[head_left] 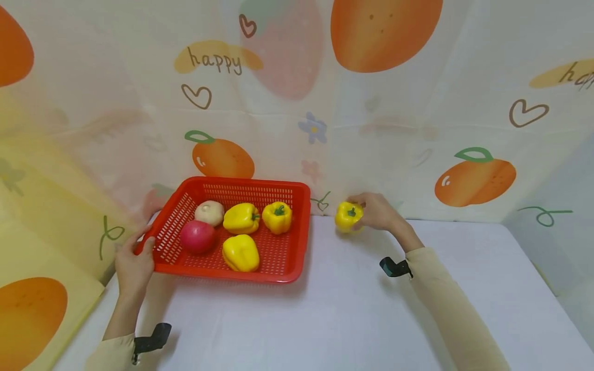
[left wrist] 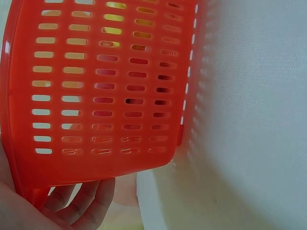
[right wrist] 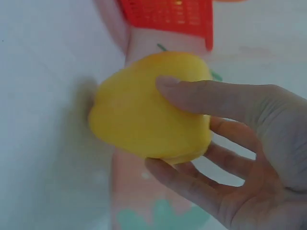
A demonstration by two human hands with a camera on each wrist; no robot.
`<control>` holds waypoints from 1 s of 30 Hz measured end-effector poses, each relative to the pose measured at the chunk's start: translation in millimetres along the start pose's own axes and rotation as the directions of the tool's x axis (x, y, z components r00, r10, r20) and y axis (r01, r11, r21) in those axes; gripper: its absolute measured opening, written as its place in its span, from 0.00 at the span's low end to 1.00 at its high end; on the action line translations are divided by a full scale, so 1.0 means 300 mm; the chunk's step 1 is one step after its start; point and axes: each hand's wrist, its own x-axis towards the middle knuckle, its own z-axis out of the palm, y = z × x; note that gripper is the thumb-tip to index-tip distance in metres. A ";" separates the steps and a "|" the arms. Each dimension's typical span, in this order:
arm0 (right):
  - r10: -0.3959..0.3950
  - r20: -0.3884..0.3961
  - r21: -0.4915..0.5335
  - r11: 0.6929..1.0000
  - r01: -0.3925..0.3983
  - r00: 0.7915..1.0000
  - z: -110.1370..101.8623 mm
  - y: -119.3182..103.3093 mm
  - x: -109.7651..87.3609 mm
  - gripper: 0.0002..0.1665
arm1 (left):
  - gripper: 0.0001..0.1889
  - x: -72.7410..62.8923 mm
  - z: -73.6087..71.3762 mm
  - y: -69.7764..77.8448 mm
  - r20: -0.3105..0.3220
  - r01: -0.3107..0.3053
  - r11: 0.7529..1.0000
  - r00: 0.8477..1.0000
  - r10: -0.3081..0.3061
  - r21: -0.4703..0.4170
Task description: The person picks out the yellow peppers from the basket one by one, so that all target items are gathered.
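White tabletop (head_left: 278, 324); I see the left hand (head_left: 133, 264) gripping a red basket (head_left: 302, 232), the right hand (head_left: 377, 211) pinching a yellow pepper (head_left: 345, 218)

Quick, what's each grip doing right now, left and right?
Left grip: closed, holding the red basket by its left end.
Right grip: closed, holding a yellow pepper between thumb and fingers.

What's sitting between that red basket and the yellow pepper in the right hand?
No object: in the head view, just bare white tabletop separates the red basket from the yellow pepper in the right hand.
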 end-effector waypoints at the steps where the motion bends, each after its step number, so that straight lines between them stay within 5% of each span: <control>1: 0.007 0.011 0.012 1.000 -0.007 1.000 0.001 0.006 0.003 0.41 | 0.21 0.000 -0.002 0.001 0.001 0.004 1.000 1.000 -0.004 0.001; 9: 0.004 0.043 0.097 0.995 -0.008 0.999 0.028 0.034 0.010 0.42 | 0.21 -0.009 -0.014 -0.007 -0.009 0.002 1.000 1.000 -0.002 0.002; 19: -0.051 0.047 -0.039 0.998 0.053 0.998 0.034 0.010 -0.016 0.43 | 0.22 -0.007 -0.003 -0.015 0.005 -0.005 0.998 1.000 0.005 -0.062; 30: -0.035 0.101 -0.025 0.999 0.038 0.994 0.010 -0.012 -0.037 0.50 | 0.21 0.000 0.000 -0.007 0.004 -0.002 0.999 1.000 0.002 -0.044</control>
